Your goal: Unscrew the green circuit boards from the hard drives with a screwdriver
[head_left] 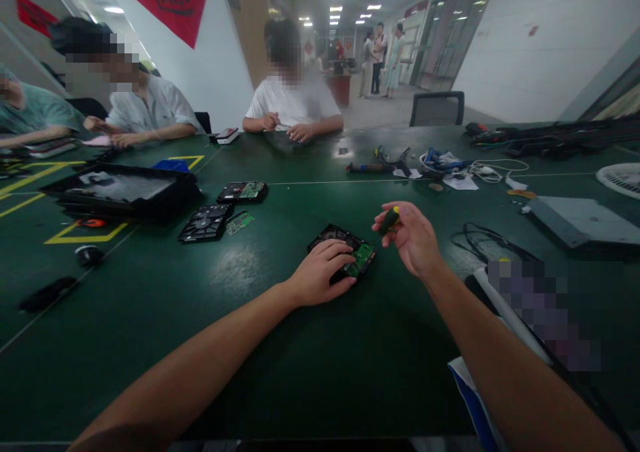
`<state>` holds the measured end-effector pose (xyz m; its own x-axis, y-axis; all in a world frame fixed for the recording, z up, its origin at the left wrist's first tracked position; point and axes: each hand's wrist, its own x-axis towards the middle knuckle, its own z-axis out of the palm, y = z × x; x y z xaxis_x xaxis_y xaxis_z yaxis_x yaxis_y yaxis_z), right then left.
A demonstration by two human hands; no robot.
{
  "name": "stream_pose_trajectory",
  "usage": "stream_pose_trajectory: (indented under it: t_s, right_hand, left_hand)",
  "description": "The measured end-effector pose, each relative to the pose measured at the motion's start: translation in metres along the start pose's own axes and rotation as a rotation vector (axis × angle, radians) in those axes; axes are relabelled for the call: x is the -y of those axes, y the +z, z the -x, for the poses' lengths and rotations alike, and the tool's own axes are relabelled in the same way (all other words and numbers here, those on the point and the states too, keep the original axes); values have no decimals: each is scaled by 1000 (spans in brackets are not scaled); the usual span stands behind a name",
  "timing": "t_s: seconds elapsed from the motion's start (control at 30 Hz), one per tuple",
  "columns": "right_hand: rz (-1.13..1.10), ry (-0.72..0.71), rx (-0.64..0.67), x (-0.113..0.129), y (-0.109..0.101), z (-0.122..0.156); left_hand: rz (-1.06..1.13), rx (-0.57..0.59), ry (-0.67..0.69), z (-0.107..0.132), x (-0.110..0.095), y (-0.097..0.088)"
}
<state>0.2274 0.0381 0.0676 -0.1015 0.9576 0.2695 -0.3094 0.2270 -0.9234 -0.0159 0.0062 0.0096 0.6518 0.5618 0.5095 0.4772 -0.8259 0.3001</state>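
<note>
A hard drive (367, 257) lies on the green table in front of me, its green circuit board facing up at the right end. My left hand (325, 272) rests over the drive's near side and grips it, covering part of it. Just right of the drive, my right hand (409, 233) is closed around a screwdriver (389, 221) with a dark green handle and yellow end. The shaft is too thin and dark to make out clearly. To the left lie a second hard drive (206, 223), a loose green circuit board (241, 222) and a third drive (243, 191).
A black tray (125, 189) stands at the left. Tools and cables (445, 162) lie toward the back right, with a grey metal box (585, 219) at the right. A person (295, 105) sits opposite; others sit at the left.
</note>
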Motion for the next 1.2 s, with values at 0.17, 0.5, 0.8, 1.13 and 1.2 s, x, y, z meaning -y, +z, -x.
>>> stream_pose_trajectory:
  t_s: [0.17,0.5,0.8,1.13,1.2]
  right_hand:
    - [27,3,0,0,-3,-2]
    - [283,-138,26,3,4,5]
    - [190,-148,-37,2,-4,-1]
    - [114,-104,6,3,-5,0]
    - [157,-115,-11,3,-6,-1]
  left_hand:
    - [-4,6,-9,1,1,1]
    - [1,8,-15,0,-1,0]
    - [-4,8,-9,0,-1,-1]
    - [-1,6,-18,1,-1,0]
    - [7,1,-14,1,0,0]
